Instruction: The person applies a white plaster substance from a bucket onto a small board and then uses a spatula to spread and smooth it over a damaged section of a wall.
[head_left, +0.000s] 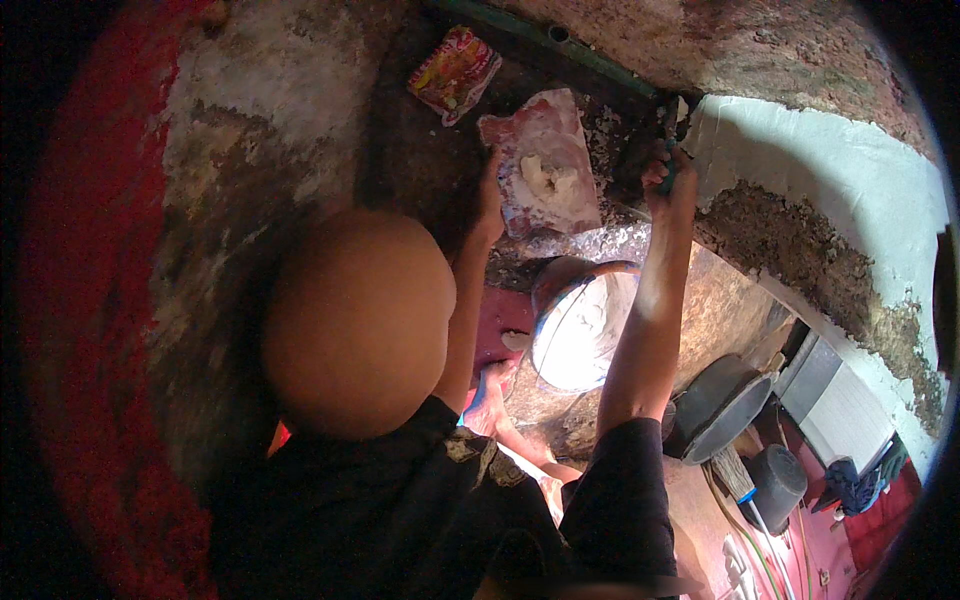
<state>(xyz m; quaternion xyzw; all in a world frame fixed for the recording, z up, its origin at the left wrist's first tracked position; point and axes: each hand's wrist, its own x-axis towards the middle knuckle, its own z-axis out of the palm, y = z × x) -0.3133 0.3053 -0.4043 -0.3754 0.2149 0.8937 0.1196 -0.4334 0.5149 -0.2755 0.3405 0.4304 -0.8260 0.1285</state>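
Note:
My left hand (488, 207) grips the left edge of a flat pinkish-white board (565, 125). A lump of pale putty (548, 178) sits in the middle of the board. My right hand (674, 180) is closed around the green handle of a putty knife (672, 135), its dark blade pointing up at the corner of the wall. Beside that blade begins a smooth white coat on the wall (800, 140). Below the board stands a bucket (585, 335) with brightly lit white inside. A rounded bare-skin shape hides part of my left arm.
A crumpled red and yellow packet (455, 75) lies beyond the board, near a green ledge (590, 60) with a round hole. Rough, peeling wall (260, 130) rises on the left. At lower right are a grey basin (725, 405), a dark pail (775, 490) and a brush (735, 475).

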